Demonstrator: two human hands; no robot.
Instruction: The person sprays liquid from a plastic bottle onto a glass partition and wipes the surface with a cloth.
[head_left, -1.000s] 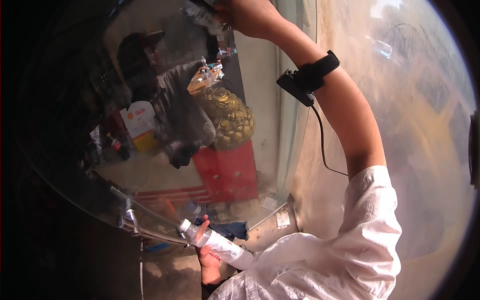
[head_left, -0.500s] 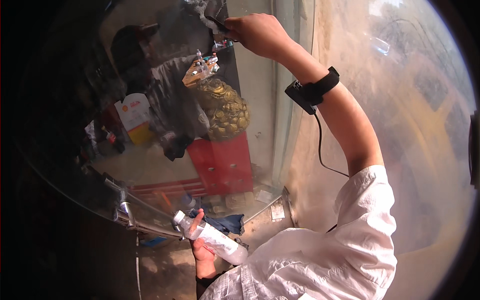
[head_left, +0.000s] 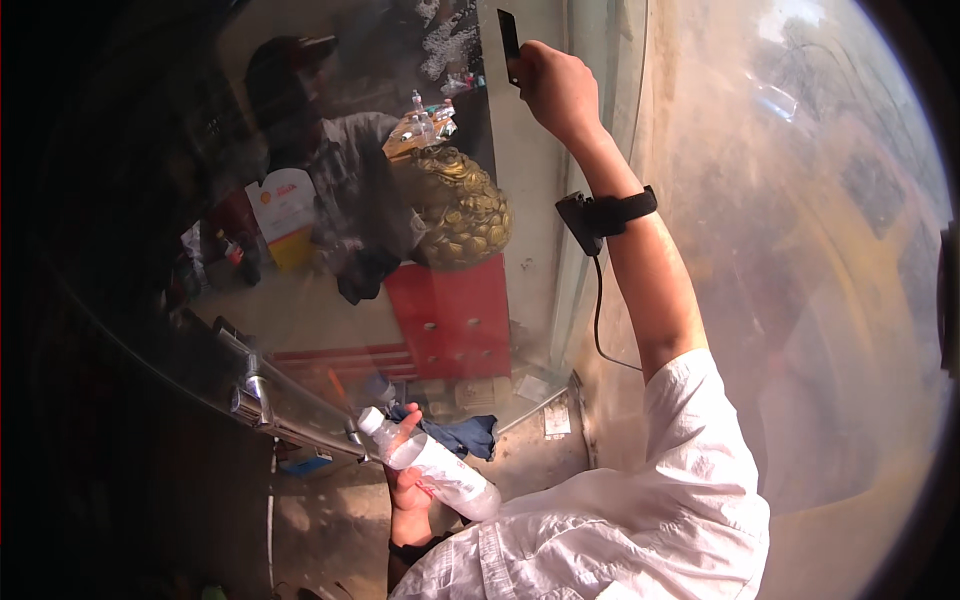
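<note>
My left hand (head_left: 408, 497) grips a clear plastic bottle (head_left: 445, 470) with a white cap and a pale label. The bottle leans, cap toward the upper left. Raised high, my right hand (head_left: 563, 92) is closed on a flat dark scraper (head_left: 509, 45), whose blade points up. The scraper is near the right edge of a large glass pane (head_left: 330, 230). Whether the blade touches the glass I cannot tell. To its left, white foamy patches (head_left: 450, 45) cling to the pane.
A metal door handle (head_left: 250, 385) sticks out from the pane at the lower left. Through or reflected in the glass show a gold figure (head_left: 455, 210), a red box-like stand (head_left: 455, 315) and a table with bottles (head_left: 425, 125). Dark blue cloth (head_left: 465, 437) lies low, beyond the bottle.
My right hand has moved right and slightly down with the scraper, away from the white foamy patches. The scraper's blade now points up. My left hand still holds the bottle.
</note>
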